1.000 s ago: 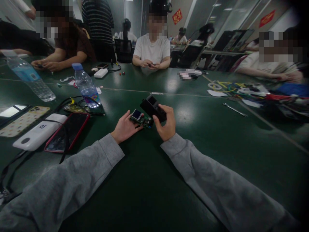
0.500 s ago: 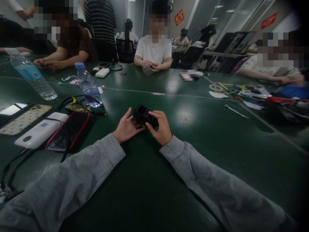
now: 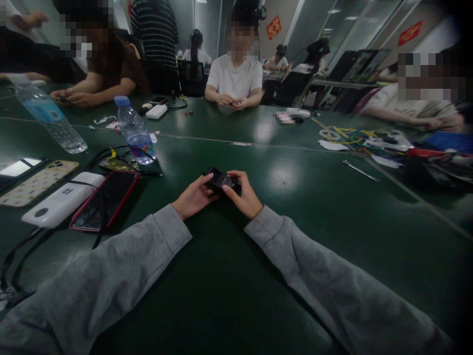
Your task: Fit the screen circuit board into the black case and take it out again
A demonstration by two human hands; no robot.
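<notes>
Between my hands, just over the green table (image 3: 221, 276), is a small black handheld device (image 3: 222, 181) with a dark screen at its left end and small buttons beside it. My left hand (image 3: 194, 197) grips its left end, thumb on top by the screen and fingers underneath. At the other end my right hand (image 3: 246, 195) holds it, thumb on the button face and index finger along the far edge. The underside is hidden by my fingers. Nearest to my left hand lies a black cable (image 3: 148, 173).
To the left lie a red-edged phone (image 3: 107, 199), a white power bank (image 3: 61, 202) and a patterned phone case (image 3: 40, 183). Two water bottles (image 3: 136, 130) are behind them. A wrench (image 3: 360, 170) and tangled cables (image 3: 354, 135) lie right. Across the table sits a person (image 3: 234, 79).
My left hand has closed from an open palm, its thumb now on top of the device. My right thumb has shifted onto the button face, and the device has tilted slightly.
</notes>
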